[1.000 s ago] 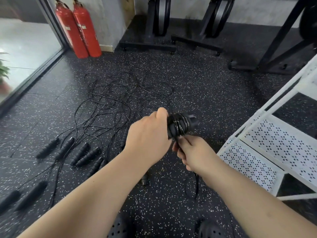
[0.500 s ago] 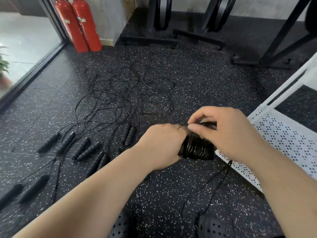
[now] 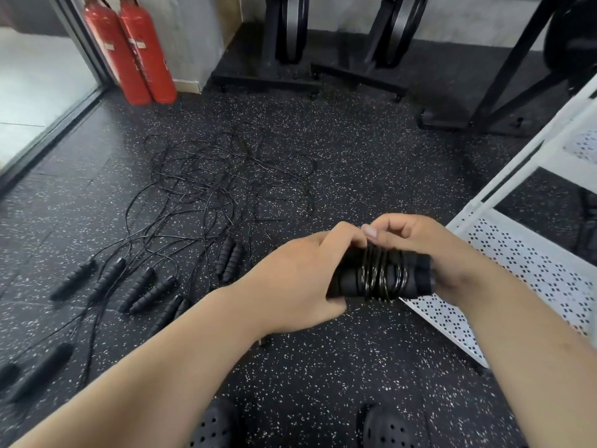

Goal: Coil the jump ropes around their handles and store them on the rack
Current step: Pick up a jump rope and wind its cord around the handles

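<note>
The trailing cord is gone now, all coiled around the handles [image 3: 381,276]; left hand [image 3: 300,279] and right hand [image 3: 429,253] clamp the bundle, ready for the rack [image 3: 529,270] beside the right fingers.

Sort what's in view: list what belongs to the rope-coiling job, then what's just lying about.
Part of the job:
- coiled jump rope, held by left hand and right hand
- loose ropes tangled on the floor
- their handles
- white rack

Just there:
- fire extinguishers
- black equipment stands
- black clogs
</note>
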A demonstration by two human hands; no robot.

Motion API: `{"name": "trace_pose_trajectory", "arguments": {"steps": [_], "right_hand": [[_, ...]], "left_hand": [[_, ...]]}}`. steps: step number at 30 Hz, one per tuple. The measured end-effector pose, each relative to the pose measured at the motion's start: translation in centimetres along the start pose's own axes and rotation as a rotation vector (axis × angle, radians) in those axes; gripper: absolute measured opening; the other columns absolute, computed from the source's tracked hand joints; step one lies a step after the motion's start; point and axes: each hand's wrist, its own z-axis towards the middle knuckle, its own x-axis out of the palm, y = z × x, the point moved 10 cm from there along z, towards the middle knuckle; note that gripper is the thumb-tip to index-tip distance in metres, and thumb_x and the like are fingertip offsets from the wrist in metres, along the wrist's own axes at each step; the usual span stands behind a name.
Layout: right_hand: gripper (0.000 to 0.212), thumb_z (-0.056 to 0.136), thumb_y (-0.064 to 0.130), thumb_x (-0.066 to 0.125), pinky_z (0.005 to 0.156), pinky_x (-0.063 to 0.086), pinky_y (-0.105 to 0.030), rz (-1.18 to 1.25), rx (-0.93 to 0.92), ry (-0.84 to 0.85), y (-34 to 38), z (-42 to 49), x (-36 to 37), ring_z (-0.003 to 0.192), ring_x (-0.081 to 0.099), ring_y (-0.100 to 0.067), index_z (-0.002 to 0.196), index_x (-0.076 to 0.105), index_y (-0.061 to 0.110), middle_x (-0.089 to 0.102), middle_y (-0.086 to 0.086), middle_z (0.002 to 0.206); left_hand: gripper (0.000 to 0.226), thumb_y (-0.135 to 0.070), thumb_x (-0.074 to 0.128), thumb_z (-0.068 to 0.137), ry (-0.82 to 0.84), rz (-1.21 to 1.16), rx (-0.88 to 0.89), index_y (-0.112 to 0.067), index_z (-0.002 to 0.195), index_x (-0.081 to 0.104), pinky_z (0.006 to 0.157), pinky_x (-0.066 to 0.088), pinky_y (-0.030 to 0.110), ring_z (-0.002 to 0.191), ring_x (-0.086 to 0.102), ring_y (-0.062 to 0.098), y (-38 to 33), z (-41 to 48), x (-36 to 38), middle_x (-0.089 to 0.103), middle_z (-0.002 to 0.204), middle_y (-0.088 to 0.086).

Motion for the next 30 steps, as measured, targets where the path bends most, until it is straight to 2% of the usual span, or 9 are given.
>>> {"name": "trace_pose_trajectory", "arguments": {"steps": [4,7,10,12,17,19,23,27,30], "right_hand": [[0.030,0.108,0.023,0.062,0.067,0.046,-0.026,0.184,0.066,-0.108,-2.1,1.1,1.2,0.067,0.056,-0.007,0.079,0.066,0.015,0.069,0.013,0.078],[0.031,0.113,0.018,0.051,0.061,0.039,-0.031,0.145,0.103,-0.199,-3.9,1.5,2.2,0.060,0.041,-0.013,0.087,0.069,0.017,0.059,0.004,0.069],[0.033,0.109,0.008,0.038,0.057,0.039,-0.032,0.114,0.177,-0.248,-4.8,1.5,3.7,0.051,0.038,-0.013,0.095,0.067,0.014,0.058,-0.003,0.067],[0.026,0.112,0.019,0.042,0.055,0.041,-0.033,0.134,0.202,-0.258,-4.8,0.9,5.1,0.050,0.039,-0.013,0.099,0.063,0.012,0.058,-0.004,0.067],[0.047,0.115,0.042,0.041,0.053,0.044,-0.033,0.091,0.252,-0.037,-4.5,-1.4,10.2,0.051,0.040,-0.014,0.099,0.076,0.014,0.051,0.000,0.064],[0.040,0.115,0.041,0.041,0.051,0.043,-0.031,-0.181,0.156,-0.022,-3.3,-2.2,10.5,0.050,0.043,-0.011,0.102,0.075,0.024,0.053,0.004,0.062],[0.024,0.109,0.044,0.051,0.046,0.040,-0.023,-0.795,-0.197,-0.175,1.9,-3.9,8.6,0.047,0.051,-0.005,0.094,0.066,0.035,0.065,0.015,0.068],[0.017,0.103,0.047,0.059,0.053,0.038,-0.018,-0.979,-0.383,-0.364,5.4,-4.4,5.6,0.065,0.060,-0.002,0.100,0.073,0.038,0.061,0.019,0.064],[0.010,0.096,0.049,0.072,0.071,0.054,-0.027,-0.927,-0.414,-0.425,6.1,-3.6,3.0,0.074,0.065,0.004,0.100,0.079,0.041,0.071,0.026,0.080]], "left_hand": [[0.063,-0.022,0.079,0.079,-0.116,-0.074,-0.089,-0.038,0.127,0.042,0.085,0.051,0.033,0.096,0.059,0.006,2.0,-0.1,-1.8,0.061,0.114,-0.017],[0.057,-0.019,0.081,0.077,-0.224,-0.119,-0.160,-0.036,0.125,0.053,0.091,0.051,0.034,0.099,0.058,0.006,3.2,-0.5,-2.8,0.061,0.112,-0.019],[0.051,-0.023,0.079,0.080,-0.290,-0.108,-0.207,-0.039,0.118,0.050,0.085,0.054,0.037,0.095,0.059,0.006,3.6,-0.7,-3.3,0.062,0.106,-0.019],[0.047,-0.029,0.079,0.083,-0.338,-0.044,-0.249,-0.039,0.115,0.046,0.080,0.053,0.037,0.091,0.059,0.008,4.0,-0.9,-3.8,0.062,0.104,-0.019],[0.047,-0.028,0.077,0.084,-0.358,0.205,-0.366,-0.030,0.114,0.040,0.072,0.046,0.039,0.090,0.057,0.021,6.5,-0.9,-4.8,0.055,0.110,-0.011],[0.049,-0.028,0.079,0.084,-0.340,0.323,-0.385,-0.028,0.113,0.040,0.070,0.048,0.040,0.093,0.061,0.025,7.5,-0.9,-4.8,0.054,0.112,-0.008],[0.056,-0.029,0.085,0.081,-0.280,0.421,-0.367,-0.028,0.116,0.041,0.064,0.041,0.036,0.098,0.061,0.022,8.4,-0.8,-4.1,0.046,0.114,-0.007],[0.054,-0.026,0.085,0.080,-0.220,0.415,-0.250,-0.031,0.119,0.047,0.065,0.046,0.036,0.102,0.059,0.018,6.9,-0.2,-3.1,0.048,0.116,-0.010],[0.049,-0.026,0.084,0.080,-0.157,0.400,-0.095,-0.032,0.116,0.051,0.071,0.053,0.037,0.106,0.056,0.014,4.5,0.4,-1.9,0.050,0.114,-0.013]]}}
